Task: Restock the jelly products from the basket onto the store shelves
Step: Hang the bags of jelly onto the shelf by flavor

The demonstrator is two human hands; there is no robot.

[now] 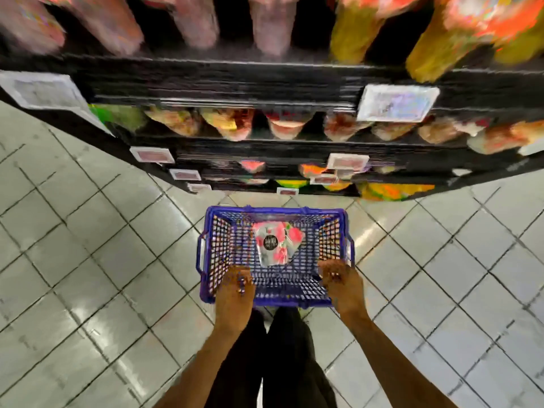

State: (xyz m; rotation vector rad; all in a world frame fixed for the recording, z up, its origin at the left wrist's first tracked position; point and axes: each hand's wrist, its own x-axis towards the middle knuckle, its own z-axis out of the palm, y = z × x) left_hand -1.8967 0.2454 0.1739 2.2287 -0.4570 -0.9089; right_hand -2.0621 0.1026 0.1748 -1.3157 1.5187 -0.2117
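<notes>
Left hand and right hand each curl their fingers over the near rim of the purple basket. One pink-and-white jelly packet lies inside it, below the far stocked shelves.

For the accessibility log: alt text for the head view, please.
A person's left hand and right hand are on the near rim of a blue basket that holds one pink-and-white jelly pack, tiled floor around it. Ahead stand blurred dark shelves of colourful packs with price tags.
</notes>
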